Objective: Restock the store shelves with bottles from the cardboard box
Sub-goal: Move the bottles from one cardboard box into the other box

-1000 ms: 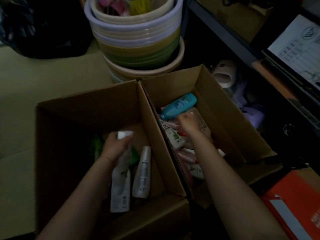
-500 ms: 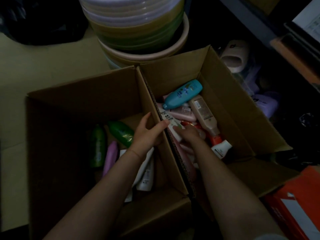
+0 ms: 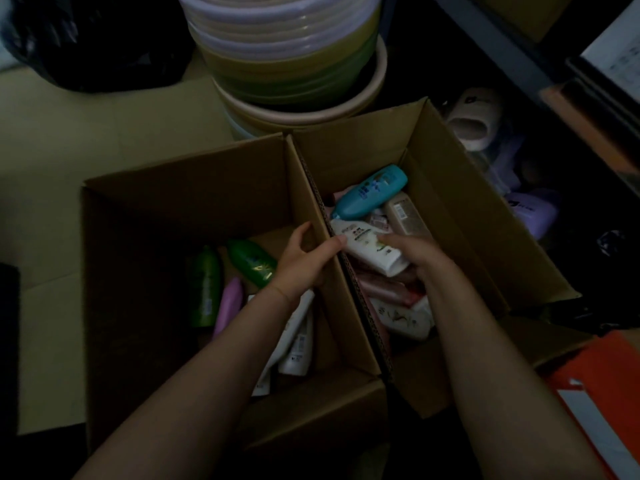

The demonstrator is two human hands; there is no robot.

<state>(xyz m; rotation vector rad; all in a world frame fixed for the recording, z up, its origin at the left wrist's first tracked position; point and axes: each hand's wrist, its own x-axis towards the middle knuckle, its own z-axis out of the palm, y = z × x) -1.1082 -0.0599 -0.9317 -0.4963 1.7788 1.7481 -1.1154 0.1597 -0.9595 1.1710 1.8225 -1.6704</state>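
Observation:
Two open cardboard boxes stand side by side on the floor. The left box [image 3: 138, 237] holds two green bottles [image 3: 204, 285], a pink bottle [image 3: 230, 303] and white bottles [image 3: 299, 344]. The right box [image 3: 478, 216] is piled with bottles, a teal bottle [image 3: 370, 190] on top. My left hand [image 3: 303, 261] rests over the shared wall between the boxes, fingers curled on its edge. My right hand [image 3: 420, 258] is inside the right box, closed on a white bottle [image 3: 367, 245] that lies tilted across the pile.
A stack of plastic basins [image 3: 287, 64] stands behind the boxes. A black bag [image 3: 97, 39] lies at the back left. Dark shelving [image 3: 519, 53] runs along the right, with slippers [image 3: 474, 119] under it. An orange box [image 3: 599, 386] sits at the lower right.
My left hand let go of the white bottle in the left box and moved onto the dividing wall. My right hand took hold of a white bottle in the right box.

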